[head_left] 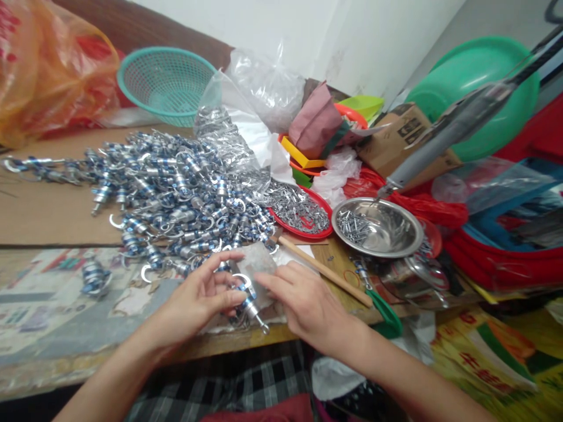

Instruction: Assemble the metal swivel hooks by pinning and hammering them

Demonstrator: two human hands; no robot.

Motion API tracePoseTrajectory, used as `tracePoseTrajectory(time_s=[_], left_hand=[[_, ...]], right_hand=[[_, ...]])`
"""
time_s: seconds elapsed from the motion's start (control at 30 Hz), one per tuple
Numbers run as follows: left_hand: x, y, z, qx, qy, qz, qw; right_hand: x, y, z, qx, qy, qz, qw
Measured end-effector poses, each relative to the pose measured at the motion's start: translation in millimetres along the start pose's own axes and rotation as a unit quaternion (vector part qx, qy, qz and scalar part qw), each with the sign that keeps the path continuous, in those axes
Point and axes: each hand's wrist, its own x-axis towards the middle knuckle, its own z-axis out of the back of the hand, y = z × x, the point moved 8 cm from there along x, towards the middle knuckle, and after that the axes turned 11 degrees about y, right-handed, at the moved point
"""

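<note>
My left hand (200, 300) pinches a small blue-and-silver metal part (247, 300) with a hook and a pin, held just above the table's near edge. My right hand (303, 300) lies beside it, fingers stretched flat towards the part and touching a pale scrap (260, 262) under it. Behind both hands spreads a large heap of the same blue-and-silver hooked parts (176, 187) across brown cardboard (39, 211). A wooden stick (323, 271) runs diagonally just right of my right hand.
A red plate of small silver pieces (299, 212) and a steel bowl of pins (377, 227) stand to the right. A teal basket (166, 82), clear bags (246, 111), an orange bag (48, 70), a cardboard box (402, 143) and a green basin (479, 88) crowd the back.
</note>
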Motion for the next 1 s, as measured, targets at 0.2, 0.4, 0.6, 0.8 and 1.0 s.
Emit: tracePoseTrajectory(time_s=[0.2,0.4,0.6,0.8,1.0], left_hand=[[0.3,-0.6,0.1,-0.017,0.006,-0.002,1.000],[1.0,-1.0,-0.3,-0.014,0.003,-0.005,1.000],[0.6,-0.8,-0.5,-0.009,0.009,-0.009,1.000],[0.4,-0.2,0.4,-0.012,-0.002,-0.004,1.000],[-1.1,-1.0,1.4,-0.012,-0.011,0.005,1.000]], right_hand=[[11.4,-27.1,-11.9,0.280,-0.020,-0.163,0.946],[23.0,-24.9,-21.2,0.229,0.017,-0.168,0.959],[22.3,-16.3,-18.5,0.188,-0.050,-0.131,0.972],[-1.6,-52.1,9.8,0.225,-0.181,-0.133,0.948],[-35.4,-125.9,-4.2,0.020,-0.009,-0.297,0.955]])
